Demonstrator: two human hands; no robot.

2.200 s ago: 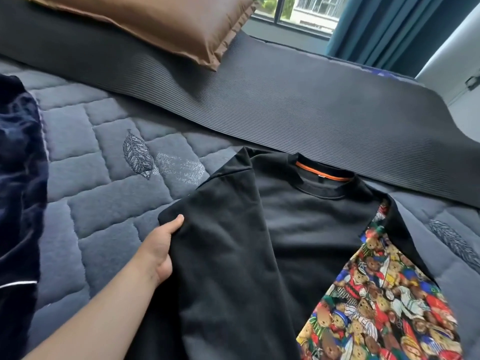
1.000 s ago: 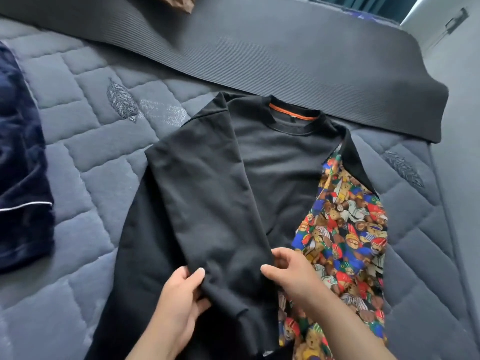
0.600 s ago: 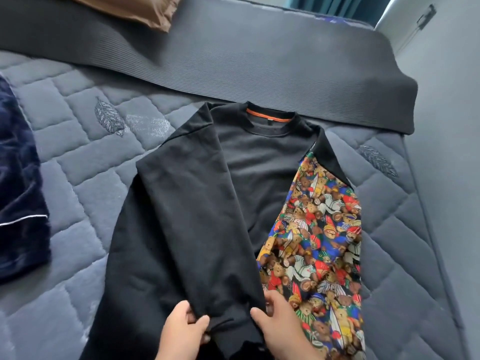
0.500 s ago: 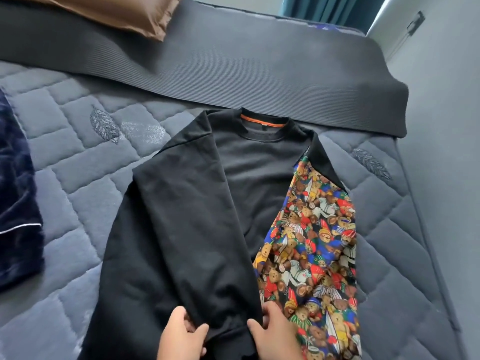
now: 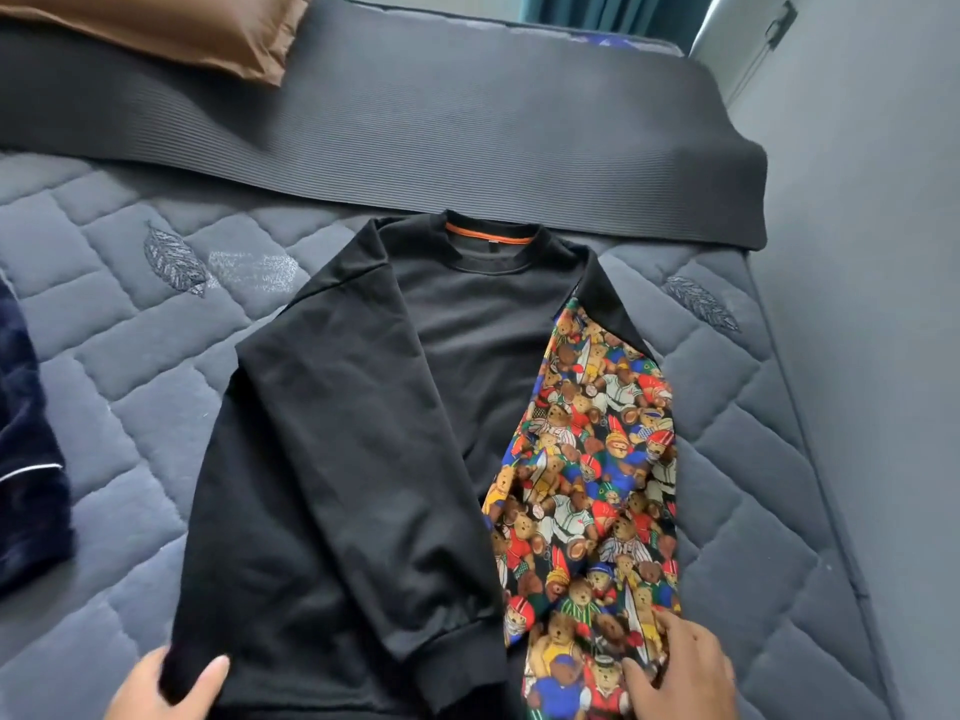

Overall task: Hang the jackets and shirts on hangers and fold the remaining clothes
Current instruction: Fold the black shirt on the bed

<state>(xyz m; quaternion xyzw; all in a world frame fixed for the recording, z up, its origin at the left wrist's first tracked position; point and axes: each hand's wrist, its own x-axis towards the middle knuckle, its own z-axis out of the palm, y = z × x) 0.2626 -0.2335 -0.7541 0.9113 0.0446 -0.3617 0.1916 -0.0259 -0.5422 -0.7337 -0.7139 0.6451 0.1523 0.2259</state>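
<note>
Quilted grey bed (image 5: 130, 387) fills the view. At the near edge the left hand (image 5: 156, 688) grips the lower left corner of a black sweatshirt (image 5: 467, 330), thumb over the cloth. The right hand (image 5: 685, 672) rests spread and flat on its bear-print sleeve (image 5: 587, 485). Both sleeves lie folded inward down the front, which lies flat on the bed, collar pointing away. A navy garment (image 5: 26, 501) lies at the left; beyond are a ribbed dark blanket (image 5: 467, 122) and a brown pillow (image 5: 182, 28).

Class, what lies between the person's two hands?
Head view: the cuff of the folded black sleeve and part of the bear-print sleeve of the sweatshirt, between left hand and right hand.
</note>
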